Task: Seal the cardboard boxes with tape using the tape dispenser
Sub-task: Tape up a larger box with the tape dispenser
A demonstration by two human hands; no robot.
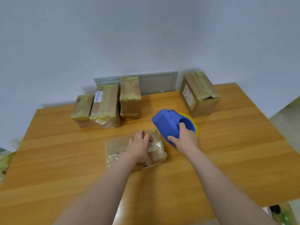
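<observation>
My left grip lies flat on the box, hiding its middle; my right grip clasps the tape dispenser, partly hidden inside it; a barcode label is unreadable.

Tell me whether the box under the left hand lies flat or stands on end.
Lying flat. The box rests on its broad face on the table, the left hand resting on top.

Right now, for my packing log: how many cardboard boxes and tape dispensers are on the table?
Cardboard boxes: 5 (flat box under the left hand, small box, labelled box, tall box, right box)
Tape dispensers: 1 (blue dispenser in the right hand)
Total: 6
Another box may sit under the tall box; unclear.
</observation>
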